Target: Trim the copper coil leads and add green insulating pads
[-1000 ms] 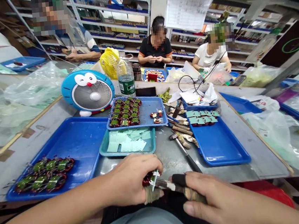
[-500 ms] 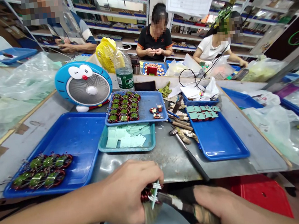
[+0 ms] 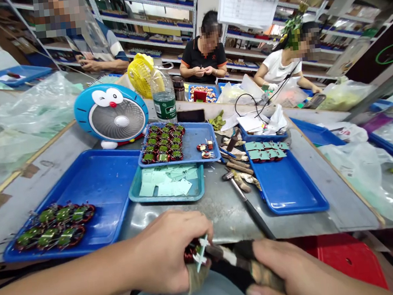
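Observation:
My left hand [image 3: 177,251] is closed around a copper-wound toroid coil [image 3: 189,255] low in front of my lap. Most of the coil is hidden by the fingers. A pale green board [image 3: 201,254] stands on edge against its right side, with whitish wire ends sticking out through it. Tan material shows under my left thumb. In my right hand [image 3: 280,267] is what looks like a pair of pliers [image 3: 228,256], dark metal with a pale patch. Its tip is at the board and wire ends; whether the jaws grip a wire I cannot tell.
Left, a blue tray [image 3: 105,175] holds several coils. A smaller tray [image 3: 196,143] of coils overlaps a teal tray [image 3: 168,200] of green boards. A hammer [image 3: 245,198] lies beside the right tray [image 3: 290,185] with board-topped coils. Behind are a fan [image 3: 112,116], a bottle [image 3: 164,99] and several co-workers.
The pliers and my right hand have shifted slightly left and up, with the tip still at the board. The coil and board have tilted a little in my left hand.

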The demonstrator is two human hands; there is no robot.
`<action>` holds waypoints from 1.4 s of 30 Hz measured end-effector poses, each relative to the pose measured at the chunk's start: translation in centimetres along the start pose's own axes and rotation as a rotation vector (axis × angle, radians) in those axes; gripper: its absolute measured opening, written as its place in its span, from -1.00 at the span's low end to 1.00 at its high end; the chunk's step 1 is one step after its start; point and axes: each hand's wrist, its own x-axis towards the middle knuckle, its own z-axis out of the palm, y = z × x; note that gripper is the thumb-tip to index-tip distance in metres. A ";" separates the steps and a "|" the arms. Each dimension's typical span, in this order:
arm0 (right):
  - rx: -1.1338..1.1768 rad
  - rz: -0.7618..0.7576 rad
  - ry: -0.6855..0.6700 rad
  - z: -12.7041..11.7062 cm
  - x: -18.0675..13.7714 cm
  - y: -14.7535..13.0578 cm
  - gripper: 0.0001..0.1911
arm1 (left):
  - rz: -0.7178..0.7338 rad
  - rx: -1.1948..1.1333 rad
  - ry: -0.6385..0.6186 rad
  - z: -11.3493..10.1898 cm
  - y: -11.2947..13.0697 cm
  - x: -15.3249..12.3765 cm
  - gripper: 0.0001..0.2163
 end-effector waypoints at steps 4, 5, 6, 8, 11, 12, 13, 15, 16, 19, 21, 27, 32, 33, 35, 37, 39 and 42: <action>0.037 -0.023 -0.002 -0.2 -0.6 0.1 -0.80 | 0.027 0.001 0.008 0.0 0.3 -0.2 -0.78; 0.041 -0.031 0.010 -0.2 -0.5 0.1 -0.79 | 0.019 0.008 0.018 0.0 0.2 -0.2 -0.80; 0.048 -0.044 0.025 -0.1 -0.3 0.0 -0.78 | 0.010 0.015 0.027 0.0 0.1 -0.1 -0.81; 0.074 -0.073 0.057 0.1 0.0 0.1 -0.78 | 0.000 0.020 0.039 0.1 -0.1 0.1 -0.83; 0.083 -0.067 0.097 0.4 0.4 0.7 -0.80 | -0.027 -0.001 0.044 0.1 -0.2 0.3 -0.81; 0.074 -0.054 0.110 0.5 0.4 1.0 -0.80 | -0.041 -0.011 0.045 0.0 -0.2 0.3 -0.80; 0.065 -0.042 0.116 0.6 0.4 1.3 -0.78 | -0.061 -0.019 0.051 0.0 -0.2 0.4 -0.78; 0.053 -0.014 0.110 0.9 0.3 2.0 -0.72 | -0.126 -0.041 0.084 0.0 -0.2 0.4 -0.73; 0.054 0.005 0.110 1.1 0.4 2.3 -0.70 | -0.173 -0.058 0.113 0.0 -0.3 0.4 -0.70; 0.098 0.073 0.149 2.4 0.9 3.1 -0.70 | -0.268 -0.117 0.226 0.7 -0.6 0.5 -0.60; 0.164 0.092 0.217 3.7 1.5 3.4 -0.69 | -0.260 -0.138 0.285 1.6 -0.9 0.6 -0.52; 0.155 -0.005 0.238 6.0 3.1 4.2 -0.60 | -0.283 -0.170 0.322 3.9 -1.3 1.0 -0.50; 0.063 -0.057 0.291 5.2 2.7 4.3 -0.78 | -0.271 -0.331 0.222 3.6 -1.5 1.0 -0.60; 0.043 -0.055 0.298 4.9 2.5 4.1 -0.80 | -0.273 -0.403 0.181 3.4 -1.5 1.0 -0.62; 0.008 -0.051 0.278 4.2 2.4 3.6 -0.87 | -0.285 -0.499 0.125 3.2 -1.4 1.1 -0.66; -0.030 -0.034 0.226 3.5 2.3 3.0 -0.93 | -0.303 -0.496 0.152 3.3 -1.2 1.3 -0.71; -0.088 -0.011 0.187 3.1 2.1 2.6 -0.97 | -0.320 -0.465 0.196 3.6 -1.1 1.4 -0.70; -0.201 -0.001 0.185 3.0 1.8 2.5 -0.94 | -0.319 -0.507 0.218 4.1 -1.2 1.3 -0.66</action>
